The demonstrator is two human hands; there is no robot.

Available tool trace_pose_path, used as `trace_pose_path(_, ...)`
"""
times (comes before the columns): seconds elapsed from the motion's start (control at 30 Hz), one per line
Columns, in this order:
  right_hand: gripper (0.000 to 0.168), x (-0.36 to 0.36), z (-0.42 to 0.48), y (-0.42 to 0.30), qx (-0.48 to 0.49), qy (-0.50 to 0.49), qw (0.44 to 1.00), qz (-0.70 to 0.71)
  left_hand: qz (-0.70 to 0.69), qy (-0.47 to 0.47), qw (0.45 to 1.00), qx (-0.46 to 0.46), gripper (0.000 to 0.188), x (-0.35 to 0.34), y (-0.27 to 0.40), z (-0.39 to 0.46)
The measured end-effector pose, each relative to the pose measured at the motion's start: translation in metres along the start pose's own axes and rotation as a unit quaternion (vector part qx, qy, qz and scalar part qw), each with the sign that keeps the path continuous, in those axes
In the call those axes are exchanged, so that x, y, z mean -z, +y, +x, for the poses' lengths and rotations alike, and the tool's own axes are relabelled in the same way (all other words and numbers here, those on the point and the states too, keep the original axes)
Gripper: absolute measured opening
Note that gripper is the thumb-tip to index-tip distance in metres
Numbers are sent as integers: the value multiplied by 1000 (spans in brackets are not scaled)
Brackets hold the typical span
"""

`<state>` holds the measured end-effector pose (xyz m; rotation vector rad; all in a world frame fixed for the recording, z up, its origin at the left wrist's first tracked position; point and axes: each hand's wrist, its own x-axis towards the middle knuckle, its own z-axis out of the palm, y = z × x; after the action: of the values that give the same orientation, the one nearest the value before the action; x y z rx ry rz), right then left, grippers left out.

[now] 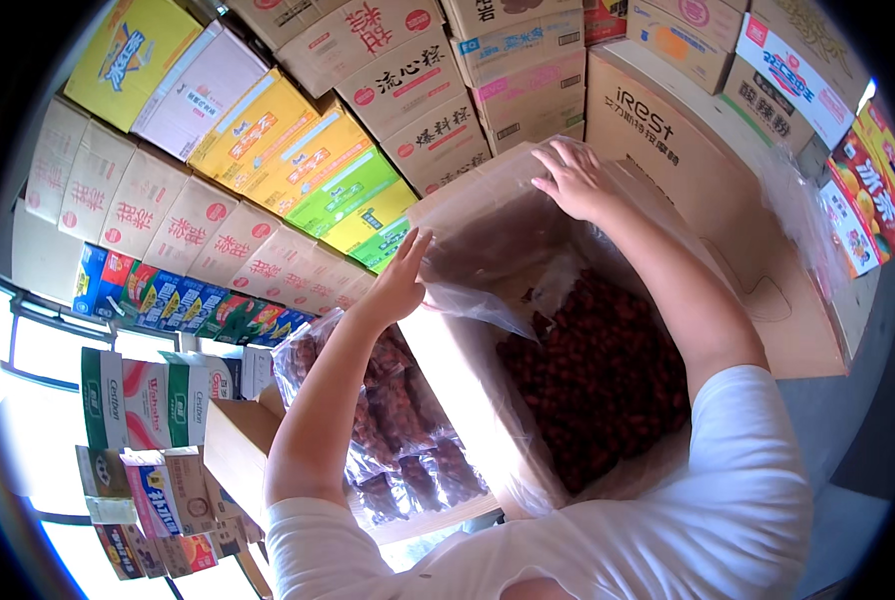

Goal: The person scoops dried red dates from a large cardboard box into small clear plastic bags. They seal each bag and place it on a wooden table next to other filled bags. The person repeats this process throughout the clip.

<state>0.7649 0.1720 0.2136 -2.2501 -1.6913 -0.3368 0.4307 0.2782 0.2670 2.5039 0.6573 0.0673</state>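
Observation:
A tall cardboard box [455,390] stands before me, lined with a clear plastic bag [485,307]. Inside lies a heap of dark red dried fruit that looks like jujubes [605,375]. My left hand [401,279] is at the box's left rim beside a loose fold of the liner, its fingers straight and close together; whether it pinches the plastic is hidden. Over the far rim, my right hand [573,180] touches the liner with fingers spread and nothing plainly gripped.
Left of the box, bagged dried fruit [410,420] lies in several clear packs, with an open carton [241,442] beside it. Stacked cartons [222,232] wall in the far side. A large cardboard carton [687,165] stands close on the right, with drink boxes [867,195] beyond.

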Motion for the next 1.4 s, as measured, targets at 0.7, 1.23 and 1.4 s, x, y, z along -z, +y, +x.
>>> trace_pose_path(0.7, 27, 85, -46, 129, -64, -118, 943, 305, -297, 30, 954, 28, 66, 16, 18, -88)
trace_pose_path(1.23, 47, 151, -237, 85, -139, -68, 954, 256, -107, 54, 992, 43, 69, -43, 47, -176)
trace_pose_path(1.4, 47, 177, -236, 22, -27, -64, 960, 272, -127, 30, 991, 28, 52, -11, 102, -239)
